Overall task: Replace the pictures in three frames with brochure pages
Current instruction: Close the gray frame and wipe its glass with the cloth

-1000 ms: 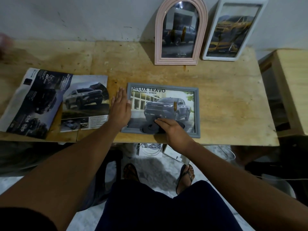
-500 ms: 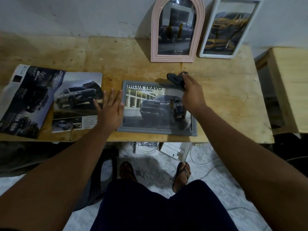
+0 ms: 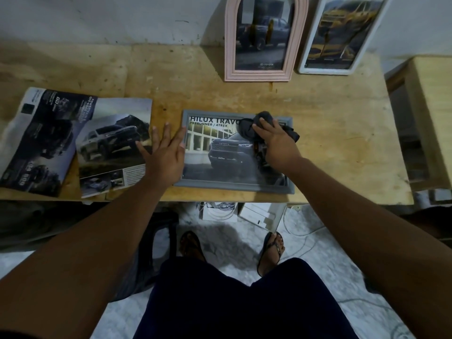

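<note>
A grey frame [image 3: 227, 185] lies flat near the table's front edge and shows a truck page headed HILUX TRAVO. My right hand [image 3: 277, 143] presses a dark cloth [image 3: 263, 118] onto the glass near the frame's upper right. My left hand [image 3: 165, 149] lies flat with spread fingers against the frame's left edge, partly on a brochure page [image 3: 110, 145]. A pink arched frame [image 3: 259, 74] and a white frame [image 3: 330, 69] lean upright against the wall at the back, each holding a truck picture.
An open dark brochure [image 3: 36, 143] lies at the table's left. The wooden table [image 3: 330, 143] ends just below the grey frame. A wooden stool or box [image 3: 430, 106] stands to the right. Boxes and cables lie on the floor by my feet.
My right hand carried the cloth from the frame's lower middle up to its top edge and now rubs near the upper right. My left hand stayed at the frame's left edge.
</note>
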